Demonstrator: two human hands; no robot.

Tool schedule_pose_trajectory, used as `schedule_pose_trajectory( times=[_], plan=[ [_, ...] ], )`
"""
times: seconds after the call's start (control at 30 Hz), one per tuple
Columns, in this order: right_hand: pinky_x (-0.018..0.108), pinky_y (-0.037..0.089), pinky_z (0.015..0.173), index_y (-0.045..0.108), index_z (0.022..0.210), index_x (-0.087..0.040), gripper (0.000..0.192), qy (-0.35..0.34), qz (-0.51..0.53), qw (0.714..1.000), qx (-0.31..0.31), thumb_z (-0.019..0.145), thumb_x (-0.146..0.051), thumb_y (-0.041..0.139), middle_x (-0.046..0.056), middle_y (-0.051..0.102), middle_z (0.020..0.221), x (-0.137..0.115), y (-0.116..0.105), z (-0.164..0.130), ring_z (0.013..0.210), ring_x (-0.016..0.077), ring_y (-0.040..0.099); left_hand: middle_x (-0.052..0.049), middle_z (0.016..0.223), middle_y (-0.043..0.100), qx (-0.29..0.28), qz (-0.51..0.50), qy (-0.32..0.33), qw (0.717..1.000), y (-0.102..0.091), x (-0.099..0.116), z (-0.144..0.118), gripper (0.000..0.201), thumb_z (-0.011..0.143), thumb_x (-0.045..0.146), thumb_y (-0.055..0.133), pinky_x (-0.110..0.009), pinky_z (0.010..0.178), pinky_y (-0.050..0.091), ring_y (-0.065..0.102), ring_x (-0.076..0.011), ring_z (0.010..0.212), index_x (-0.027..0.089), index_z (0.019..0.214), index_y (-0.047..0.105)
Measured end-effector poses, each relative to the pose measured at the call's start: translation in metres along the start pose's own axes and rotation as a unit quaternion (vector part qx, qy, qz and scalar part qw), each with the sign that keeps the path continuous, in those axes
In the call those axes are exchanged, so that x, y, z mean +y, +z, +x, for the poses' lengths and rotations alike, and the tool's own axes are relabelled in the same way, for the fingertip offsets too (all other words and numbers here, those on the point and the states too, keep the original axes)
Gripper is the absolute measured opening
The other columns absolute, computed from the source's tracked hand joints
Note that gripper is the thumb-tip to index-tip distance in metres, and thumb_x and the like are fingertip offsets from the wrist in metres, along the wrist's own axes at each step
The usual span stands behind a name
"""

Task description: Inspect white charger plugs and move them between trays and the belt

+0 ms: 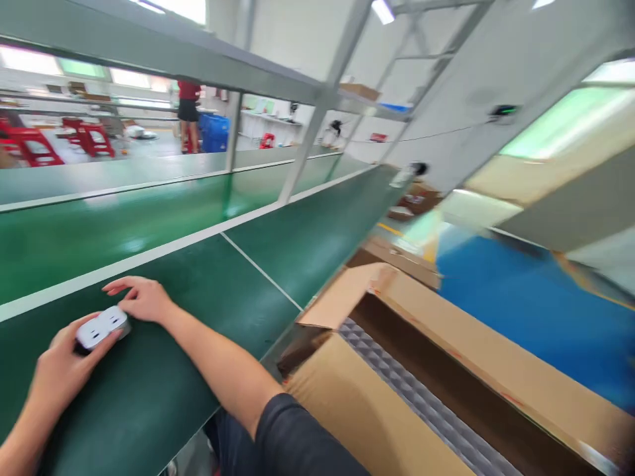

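A small white adapter [102, 327] with a grey edge lies on the green table [163, 383], near its left front part. Its long axis runs from lower left to upper right, rising slightly toward the right. The broad white face points upward; two small dark slots show on that face near its right end.

The left hand [59, 370] grips the adapter's lower-left end. Its fingers [67, 330] are curled narrowly around that end, thumb at the near side. The right hand [141, 299] rests palm down on the table at the adapter's upper-right end. Its fingers [116, 287] are loosely extended toward the left and lie touching or just beside that end; actual contact cannot be told, and the hand encloses nothing.

An open cardboard box [397, 396] stands just beside the table's right edge, holding grey dimpled foam [421, 403]. A blue floor [536, 311] lies beyond. In the background, a person [188, 109] in a red top stands near red stools [34, 142].
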State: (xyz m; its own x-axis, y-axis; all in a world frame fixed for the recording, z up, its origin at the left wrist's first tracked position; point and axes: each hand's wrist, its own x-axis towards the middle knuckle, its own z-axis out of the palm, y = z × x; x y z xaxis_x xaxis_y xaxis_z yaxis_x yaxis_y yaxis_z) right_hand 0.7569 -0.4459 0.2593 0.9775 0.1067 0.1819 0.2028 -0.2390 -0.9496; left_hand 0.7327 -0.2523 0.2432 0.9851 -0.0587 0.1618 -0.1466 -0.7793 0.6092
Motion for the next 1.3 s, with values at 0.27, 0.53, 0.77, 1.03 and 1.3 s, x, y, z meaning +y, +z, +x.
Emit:
schedule_pose_trajectory(
  times=[0.27, 0.53, 0.77, 1.03, 1.3],
  plan=[
    [0.02, 0.051, 0.057, 0.071, 0.108, -0.023, 0.048, 0.024, 0.064, 0.998, -0.001, 0.065, -0.008, 0.054, 0.0, 0.072, 0.105, 0.012, 0.009, 0.005, 0.062, 0.008, 0.057, -0.004, 0.098, 0.069, -0.014, -0.097, 0.059, 0.993, -0.008, 0.014, -0.011, 0.049, 0.074, 0.055, 0.072, -0.032, 0.074, 0.054, 0.065, -0.0205, 0.085, 0.025, 0.113, 0.068],
    [0.02, 0.049, 0.051, 0.07, 0.104, -0.021, 0.046, 0.041, 0.098, 0.994, 0.007, 0.064, -0.016, 0.049, 0.003, 0.071, 0.102, 0.01, 0.01, 0.0, 0.054, 0.0066, 0.055, -0.005, 0.107, 0.067, -0.02, -0.146, 0.142, 0.979, -0.011, 0.018, -0.021, 0.042, 0.077, 0.035, 0.077, -0.038, 0.091, 0.053, 0.061, -0.022, 0.104, 0.026, 0.117, 0.065],
    [0.023, 0.051, 0.056, 0.07, 0.102, -0.02, 0.04, 0.037, 0.085, 0.996, 0.01, 0.066, -0.024, 0.055, 0.005, 0.07, 0.101, 0.01, 0.012, 0.0, 0.066, 0.011, 0.059, -0.005, 0.106, 0.065, -0.017, -0.157, 0.169, 0.973, -0.011, 0.018, -0.021, 0.043, 0.077, 0.03, 0.079, -0.037, 0.089, 0.054, 0.06, -0.0218, 0.103, 0.027, 0.118, 0.065],
    [0.023, 0.046, 0.056, 0.07, 0.103, -0.021, 0.04, 0.027, 0.062, 0.998, 0.013, 0.066, -0.021, 0.057, 0.006, 0.07, 0.115, 0.012, 0.013, 0.0, 0.073, 0.0127, 0.06, -0.005, 0.105, 0.064, -0.011, -0.164, 0.191, 0.968, -0.013, 0.02, -0.023, 0.049, 0.074, 0.027, 0.081, -0.035, 0.085, 0.054, 0.06, -0.021, 0.1, 0.028, 0.119, 0.065],
    [0.025, 0.048, 0.061, 0.071, 0.103, -0.023, 0.043, 0.036, 0.041, 0.998, 0.025, 0.064, -0.017, 0.055, 0.004, 0.071, 0.112, 0.014, 0.013, 0.0, 0.07, 0.0124, 0.061, -0.005, 0.108, 0.065, -0.021, -0.174, 0.232, 0.957, -0.016, 0.027, -0.028, 0.048, 0.076, 0.029, 0.08, -0.033, 0.081, 0.055, 0.059, -0.0203, 0.099, 0.028, 0.12, 0.063]
  ],
)
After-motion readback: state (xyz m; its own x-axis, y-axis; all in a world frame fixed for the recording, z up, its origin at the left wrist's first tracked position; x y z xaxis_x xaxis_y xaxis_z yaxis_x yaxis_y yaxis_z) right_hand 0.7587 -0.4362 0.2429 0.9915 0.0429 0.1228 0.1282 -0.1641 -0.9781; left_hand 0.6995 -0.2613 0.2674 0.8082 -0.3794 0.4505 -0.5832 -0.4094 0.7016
